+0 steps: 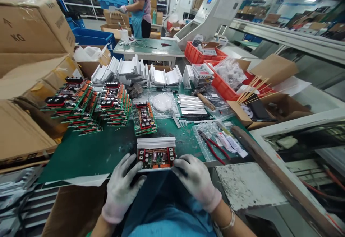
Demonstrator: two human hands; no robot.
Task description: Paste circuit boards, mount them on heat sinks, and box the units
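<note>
A circuit board [156, 156] with black, white and orange parts lies in a silvery finned metal heat sink [156, 143] at the table's front edge. My left hand [122, 183], in a whitish glove, has its fingers spread, one fingertip at the board's left front corner. At the right end, my gloved right hand [194, 179] has its fingertips and thumb closed about the board's edge; what lies under them is hidden. Just behind stands a short stack of similar boards [145, 118], with taller board stacks [114, 104] to its left.
Silvery heat sinks [129, 68] are piled at the back. Rightward lie metal strips [191, 106], a hammer [206, 100], red-handled pliers [214, 147] and tubes [231, 145]. Red crates [223, 86] stand beyond, cardboard boxes [35, 25] at left. A co-worker [140, 7] stands behind another table.
</note>
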